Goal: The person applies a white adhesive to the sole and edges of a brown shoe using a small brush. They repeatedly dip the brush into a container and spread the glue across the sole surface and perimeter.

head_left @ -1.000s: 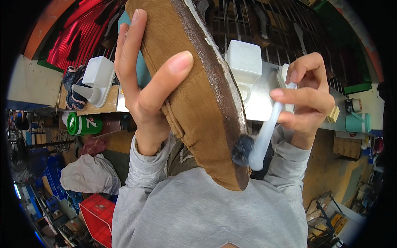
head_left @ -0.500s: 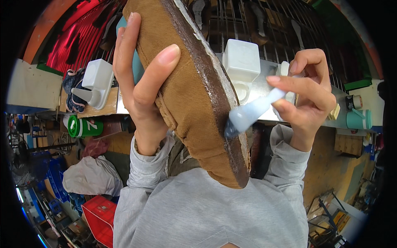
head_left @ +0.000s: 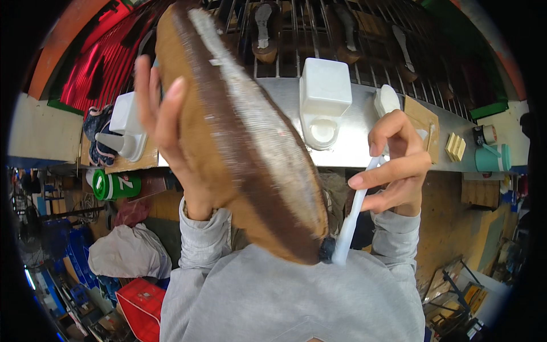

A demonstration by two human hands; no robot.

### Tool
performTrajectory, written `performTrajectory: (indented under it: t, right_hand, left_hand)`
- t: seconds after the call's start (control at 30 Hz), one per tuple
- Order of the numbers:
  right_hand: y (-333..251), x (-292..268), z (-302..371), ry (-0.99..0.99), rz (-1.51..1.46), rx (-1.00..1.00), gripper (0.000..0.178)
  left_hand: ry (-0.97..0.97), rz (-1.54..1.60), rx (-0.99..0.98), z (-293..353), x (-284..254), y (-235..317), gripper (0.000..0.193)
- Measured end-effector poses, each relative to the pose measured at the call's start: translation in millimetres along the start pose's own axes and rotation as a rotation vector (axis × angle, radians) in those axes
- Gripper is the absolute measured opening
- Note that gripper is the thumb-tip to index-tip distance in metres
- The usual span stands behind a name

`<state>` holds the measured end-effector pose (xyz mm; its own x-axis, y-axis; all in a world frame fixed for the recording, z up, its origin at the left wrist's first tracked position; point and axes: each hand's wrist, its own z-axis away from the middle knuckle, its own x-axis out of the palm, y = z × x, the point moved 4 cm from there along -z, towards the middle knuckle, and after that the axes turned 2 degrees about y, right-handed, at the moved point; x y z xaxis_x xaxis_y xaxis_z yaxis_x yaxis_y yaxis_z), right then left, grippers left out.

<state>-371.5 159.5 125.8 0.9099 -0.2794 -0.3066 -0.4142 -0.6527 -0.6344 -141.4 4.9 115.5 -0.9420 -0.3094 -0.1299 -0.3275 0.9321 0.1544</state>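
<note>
My left hand [head_left: 165,128] grips a brown suede shoe [head_left: 250,148] from its left side, sole turned toward the right and up. A dark brown band runs along the shoe's lower edge, around a rough whitish bottom. Pinched between the fingers of my right hand [head_left: 399,168] is a white-handled brush [head_left: 352,219]. Its dark bristles touch the shoe's near end, close to my grey shirt. The far fingers of my left hand are partly hidden behind the shoe.
A white box-shaped container with a round cup [head_left: 325,94] stands on the metal bench; a similar one [head_left: 124,119] is at left. Several shoes [head_left: 264,34] lie on the barred rack beyond. A teal mug [head_left: 493,158], green can [head_left: 117,184] and red crate [head_left: 139,305] are around.
The shoe has rolled so its whitish bottom faces up more. My right hand and the brush have moved nearer me, down to the shoe's near end, with the brush now held steeply.
</note>
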Motion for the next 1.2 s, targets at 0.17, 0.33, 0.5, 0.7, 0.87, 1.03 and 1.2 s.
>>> performTrajectory:
  t: [0.17,0.33,0.5,0.7,0.87,1.03,1.2]
  right_hand:
    - [41,-23,36,0.204,0.532,0.415,0.017]
    - [82,-3,67,-0.069,1.012,0.432,0.016]
    - [87,-2,92,0.064,1.014,0.463,0.015]
    - [84,4,93,0.239,0.709,0.880,0.020]
    - [30,24,54,0.319,0.101,0.583,0.029]
    - [-1,44,23,0.307,0.012,0.307,0.040]
    - [-2,47,1,0.314,0.087,0.281,0.038]
  left_hand:
    - [-0.037,0.474,-0.304,13,-16,-23,0.071]
    - [-0.170,0.548,-0.511,54,-47,-53,0.091]
    - [-0.255,0.090,-0.532,87,-61,-62,0.069]
    - [0.013,0.262,-0.568,75,-29,-40,0.055]
    - [0.054,0.093,-0.419,54,-4,-21,0.047]
    - [0.092,0.167,-0.480,48,7,-15,0.052]
    - [0.197,0.348,-0.450,43,11,-10,0.058]
